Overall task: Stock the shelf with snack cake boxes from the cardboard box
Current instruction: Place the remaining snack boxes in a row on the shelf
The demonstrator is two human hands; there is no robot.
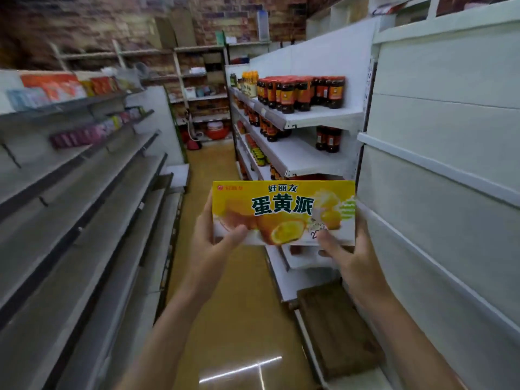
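Observation:
A yellow snack cake box [284,211] with green characters on its front is held upright in the middle of the aisle, facing me. My left hand [216,243] grips its lower left corner, thumb on the front. At the lower right corner my right hand [349,257] grips it with the thumb across the front. Long grey shelves [92,209] run along the left, mostly bare. White shelves [439,170] stand close on the right. The cardboard box is out of view.
Dark sauce bottles [298,92] fill the upper white shelves ahead on the right. Colourful packets [64,87] lie on the top left shelf. A brown wooden board [334,327] rests low at the right. The yellow floor aisle [225,305] runs ahead to back shelving.

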